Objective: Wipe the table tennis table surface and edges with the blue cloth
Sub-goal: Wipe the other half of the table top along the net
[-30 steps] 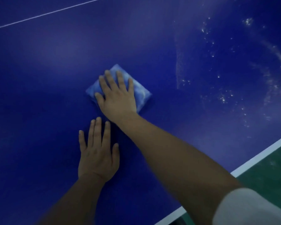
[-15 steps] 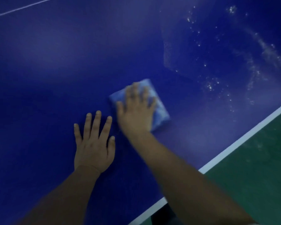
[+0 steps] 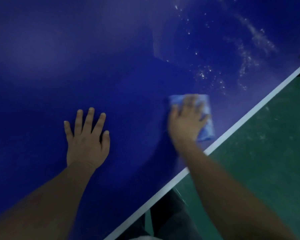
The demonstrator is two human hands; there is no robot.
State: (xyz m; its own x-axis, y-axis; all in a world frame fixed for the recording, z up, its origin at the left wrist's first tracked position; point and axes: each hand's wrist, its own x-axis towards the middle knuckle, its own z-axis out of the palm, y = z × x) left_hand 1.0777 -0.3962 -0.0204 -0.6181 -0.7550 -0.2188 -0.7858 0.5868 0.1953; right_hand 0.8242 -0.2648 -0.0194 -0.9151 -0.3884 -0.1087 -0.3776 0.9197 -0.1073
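Observation:
The dark blue table tennis table (image 3: 119,58) fills most of the view. Its white edge line (image 3: 246,116) runs diagonally from the lower middle to the upper right. A folded blue cloth (image 3: 207,118) lies flat on the table close to that edge. My right hand (image 3: 185,122) presses on the cloth with straight, spread fingers and looks blurred. My left hand (image 3: 87,141) rests flat on the bare table, to the left of the cloth, fingers spread.
White specks and streaks of dust (image 3: 246,54) cover the table beyond the cloth, toward the upper right. A green floor (image 3: 270,161) lies past the table edge. Dark trousers (image 3: 170,217) show below the edge at the bottom.
My right hand has slid the cloth to the right and toward the white edge line. My left hand has stayed flat on the table.

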